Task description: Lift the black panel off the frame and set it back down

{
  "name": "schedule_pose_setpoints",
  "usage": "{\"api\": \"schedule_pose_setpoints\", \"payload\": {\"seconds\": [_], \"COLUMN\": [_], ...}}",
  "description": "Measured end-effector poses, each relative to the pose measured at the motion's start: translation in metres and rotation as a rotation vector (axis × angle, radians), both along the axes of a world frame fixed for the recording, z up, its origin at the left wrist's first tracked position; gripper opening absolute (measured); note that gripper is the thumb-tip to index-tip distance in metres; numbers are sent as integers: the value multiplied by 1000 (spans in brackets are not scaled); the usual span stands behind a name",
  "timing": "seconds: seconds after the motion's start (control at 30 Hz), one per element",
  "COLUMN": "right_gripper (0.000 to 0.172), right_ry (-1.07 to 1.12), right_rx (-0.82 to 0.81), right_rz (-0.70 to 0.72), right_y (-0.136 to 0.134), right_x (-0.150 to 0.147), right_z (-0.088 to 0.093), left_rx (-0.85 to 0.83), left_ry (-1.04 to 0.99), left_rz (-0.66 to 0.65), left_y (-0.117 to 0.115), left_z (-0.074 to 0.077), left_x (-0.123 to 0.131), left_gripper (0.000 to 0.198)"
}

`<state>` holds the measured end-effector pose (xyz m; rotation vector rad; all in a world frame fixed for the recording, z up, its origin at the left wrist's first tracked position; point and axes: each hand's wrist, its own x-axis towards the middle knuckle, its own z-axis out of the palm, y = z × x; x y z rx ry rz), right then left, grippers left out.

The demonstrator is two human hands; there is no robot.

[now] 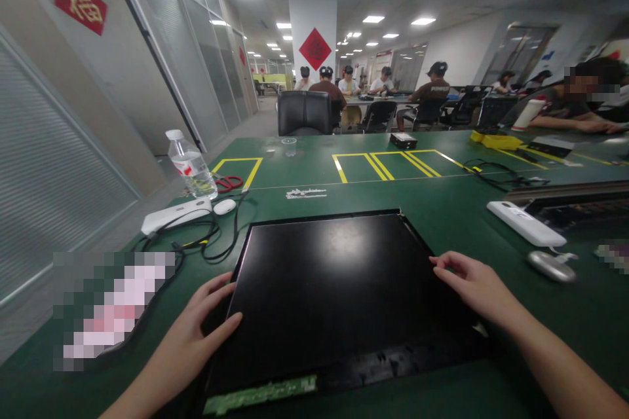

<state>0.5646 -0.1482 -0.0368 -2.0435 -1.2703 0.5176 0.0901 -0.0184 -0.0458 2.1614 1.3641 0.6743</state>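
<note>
A black LCD screen panel (324, 288) lies flat in front of me, with a strip of green circuit board (260, 394) along its lower left edge. My left hand (199, 324) holds the panel's left edge, its thumb over the dark glass and its fingers along the side. At the opposite edge, my right hand (466, 278) pinches the frame between thumb and fingers. The undersides of the fingers are hidden. Small white scraps (305, 194) lie just beyond the panel.
On the left are a water bottle (191, 167), red-handled scissors (229, 183), a white power bank (177, 215) and black cables (211, 236). To the right stand a white power strip (525, 224) and a silver mouse (551, 266). A person (565, 101) leans on the table at far right.
</note>
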Motion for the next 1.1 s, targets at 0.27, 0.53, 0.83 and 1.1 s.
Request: {"api": "schedule_pose_setpoints", "payload": {"seconds": [0.27, 0.53, 0.83, 1.1], "right_gripper": [23, 22, 25, 24], "right_ry": [-36, -82, -61, 116], "right_rx": [15, 8, 22, 61], "right_rz": [1, -10, -17, -59], "right_y": [-1, 0, 0, 1], "right_x": [-3, -4, -7, -11], "right_z": [2, 2, 5, 10], "left_rx": [49, 84, 71, 65], "left_ry": [-67, 2, 3, -54], "left_rz": [-11, -54, -32, -15], "left_y": [-1, 2, 2, 4], "left_z": [-2, -10, -9, -13], "left_x": [2, -3, -1, -5], "left_gripper": [45, 47, 47, 42]}}
